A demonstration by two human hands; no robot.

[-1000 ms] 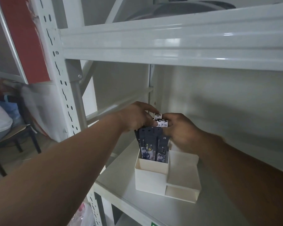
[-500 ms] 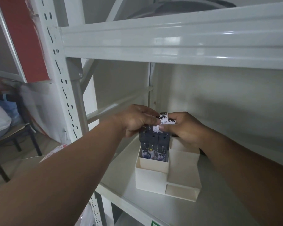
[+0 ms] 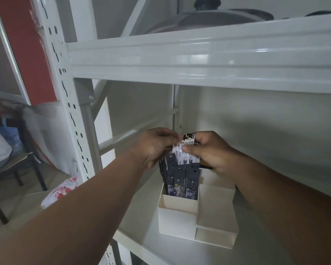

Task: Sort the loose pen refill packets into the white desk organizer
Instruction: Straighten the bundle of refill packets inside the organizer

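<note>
Head: left hand (image 3: 157, 146) and right hand (image 3: 208, 150) both pinch the packets (image 3: 182, 176) at their tops, bottoms standing in the organizer (image 3: 180, 217) tall left bin. Risk: uneven release, packets fan out or tip over the rim.

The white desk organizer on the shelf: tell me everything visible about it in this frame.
The white desk organizer is a matte, boxy unit, plastic or card by its look, standing upright on the pale metal shelf. It has a tall square compartment on its left and lower stepped compartments to the right and front. Dark refill packets stand upright in the tall compartment, sticking out above its rim. The lower compartments show nothing inside. The left hand and right hand hold packets above it; neither plainly touches the organizer.
</note>
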